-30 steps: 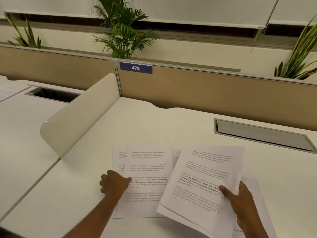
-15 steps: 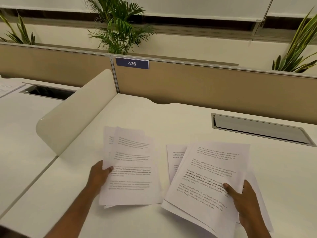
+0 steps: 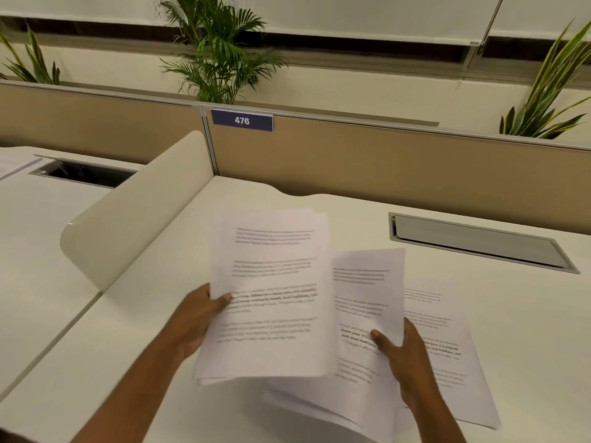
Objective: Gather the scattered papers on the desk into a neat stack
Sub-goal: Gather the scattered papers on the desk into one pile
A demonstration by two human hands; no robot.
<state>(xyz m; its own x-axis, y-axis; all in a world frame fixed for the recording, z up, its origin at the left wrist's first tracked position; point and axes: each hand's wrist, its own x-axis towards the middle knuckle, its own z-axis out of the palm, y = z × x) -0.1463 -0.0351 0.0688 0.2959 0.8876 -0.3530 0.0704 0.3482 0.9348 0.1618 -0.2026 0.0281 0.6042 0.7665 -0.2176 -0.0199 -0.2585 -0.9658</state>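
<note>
Since a moment ago the left hand (image 3: 195, 321) has lifted its blurred sheaf of white printed pages (image 3: 268, 295) rightward, overlapping the right hand's sheaf (image 3: 367, 314). Both hands are clamped on their sheaves, long axes pointing away toward the tan partition (image 3: 383, 161). The right hand (image 3: 406, 356) pinches its edge above one sheet lying on the white desk (image 3: 441, 346).

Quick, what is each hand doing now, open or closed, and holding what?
Left hand: closed on the left bundle of papers, lifted off the desk.
Right hand: closed on the right bundle of papers.
</note>
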